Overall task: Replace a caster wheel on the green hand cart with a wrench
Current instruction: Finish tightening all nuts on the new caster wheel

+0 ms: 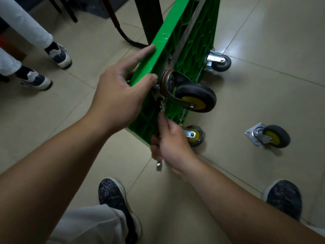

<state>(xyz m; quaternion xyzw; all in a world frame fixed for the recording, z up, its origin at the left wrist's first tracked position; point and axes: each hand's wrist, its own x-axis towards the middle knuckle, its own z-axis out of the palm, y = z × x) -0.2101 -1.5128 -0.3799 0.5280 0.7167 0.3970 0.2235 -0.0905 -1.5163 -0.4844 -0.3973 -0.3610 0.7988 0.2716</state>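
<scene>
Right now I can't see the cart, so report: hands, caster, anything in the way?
Left hand holds green cart edge. Right hand grips wrench at mounted caster plate. Loose caster on floor, apart, nothing blocking.

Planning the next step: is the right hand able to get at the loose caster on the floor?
Likely not yet: the right hand grips the wrench. The path itself looks free, bare floor between it and the loose caster.
</scene>
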